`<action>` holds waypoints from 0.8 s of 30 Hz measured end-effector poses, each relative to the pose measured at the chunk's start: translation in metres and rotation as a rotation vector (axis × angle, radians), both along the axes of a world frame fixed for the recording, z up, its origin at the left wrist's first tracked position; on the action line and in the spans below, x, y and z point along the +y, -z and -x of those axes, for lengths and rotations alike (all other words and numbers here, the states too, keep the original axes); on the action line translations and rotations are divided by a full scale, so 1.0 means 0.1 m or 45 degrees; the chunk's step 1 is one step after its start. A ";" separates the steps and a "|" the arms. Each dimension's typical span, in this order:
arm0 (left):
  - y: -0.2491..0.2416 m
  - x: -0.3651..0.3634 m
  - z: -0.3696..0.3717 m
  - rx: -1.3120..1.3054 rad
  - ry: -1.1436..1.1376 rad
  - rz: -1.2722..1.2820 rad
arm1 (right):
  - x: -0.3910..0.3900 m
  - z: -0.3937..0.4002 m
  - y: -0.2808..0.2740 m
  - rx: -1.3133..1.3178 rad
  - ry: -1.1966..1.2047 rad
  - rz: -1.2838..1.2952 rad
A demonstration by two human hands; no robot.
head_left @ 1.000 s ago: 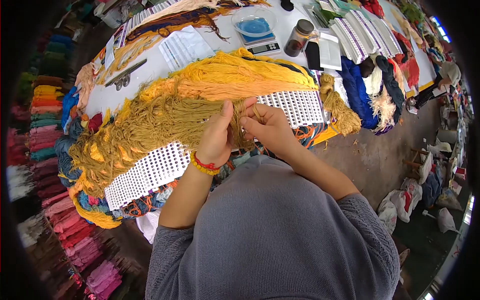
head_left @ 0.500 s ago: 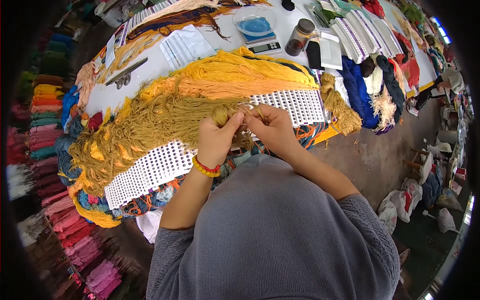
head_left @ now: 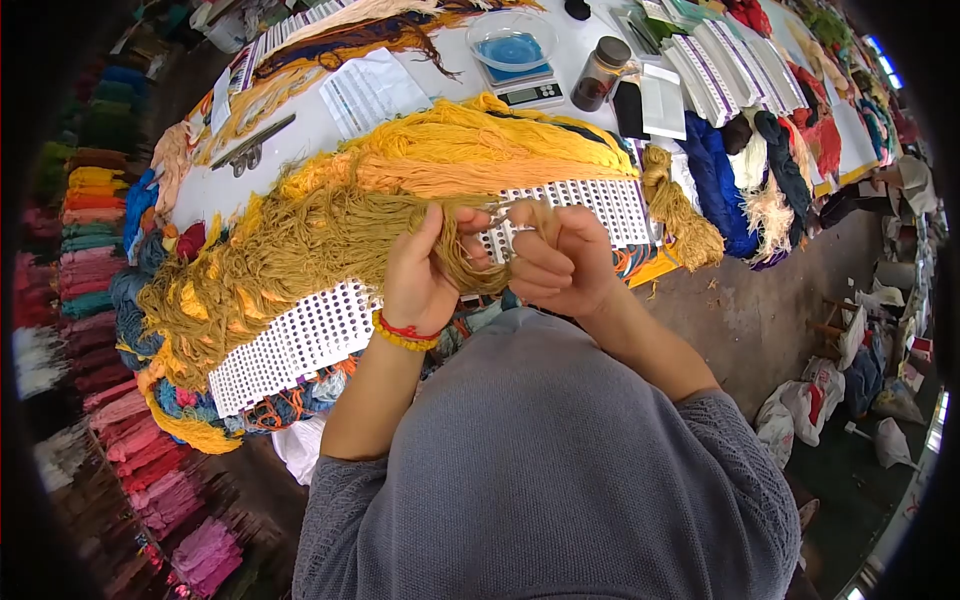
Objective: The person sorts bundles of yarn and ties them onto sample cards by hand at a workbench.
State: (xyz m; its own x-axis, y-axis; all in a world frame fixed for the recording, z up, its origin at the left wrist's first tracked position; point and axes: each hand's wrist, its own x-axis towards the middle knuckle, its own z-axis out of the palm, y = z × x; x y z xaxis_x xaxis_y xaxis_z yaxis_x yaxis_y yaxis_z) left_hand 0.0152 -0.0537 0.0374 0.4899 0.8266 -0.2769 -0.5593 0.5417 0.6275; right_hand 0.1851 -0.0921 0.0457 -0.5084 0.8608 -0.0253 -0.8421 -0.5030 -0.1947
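Note:
Loops of olive-gold yarn (head_left: pixel 460 262) hang between thumb and fingers of my left hand (head_left: pixel 412 285), which wears a red and yellow bracelet. To its right, my right hand (head_left: pixel 578 262) has its fingers curled in, pinching the end of the same yarn. A large heap of olive yarn (head_left: pixel 320 230) spreads left of my hands, joining the held loops. Beneath lies a white card with rows of holes (head_left: pixel 300 335), its middle covered by yarn and hands. Peach-orange yarn (head_left: pixel 430 177) and yellow yarn (head_left: pixel 450 135) lie just beyond.
A digital scale (head_left: pixel 532 94) bears a clear bowl (head_left: pixel 510 42); beside it stands a dark jar (head_left: pixel 600 75). A printed sheet (head_left: pixel 372 95) and a metal clip (head_left: pixel 250 150) lie farther left. Tied olive (head_left: pixel 680 210) and blue skeins (head_left: pixel 715 185) hang over the right edge.
My hands have moved apart, from touching to a small gap. My left hand has opened around the yarn loops, while my right hand has turned and curled its fingers.

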 end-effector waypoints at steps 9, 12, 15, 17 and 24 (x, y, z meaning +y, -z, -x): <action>-0.16 -0.05 -0.11 0.045 0.085 0.088 | 0.02 0.18 0.02 -1.294 0.346 -0.291; -0.15 -0.05 -0.11 0.069 0.126 0.059 | 0.03 0.22 0.03 -1.308 0.363 -0.266; -0.15 -0.04 -0.10 0.082 0.196 0.025 | 0.01 0.17 -0.01 -1.651 0.232 -0.290; -0.15 -0.05 -0.11 0.083 0.223 0.019 | 0.00 0.19 -0.02 -1.632 0.262 -0.270; -0.17 -0.04 -0.11 0.151 0.075 0.052 | 0.00 0.21 0.10 -1.417 0.401 -0.167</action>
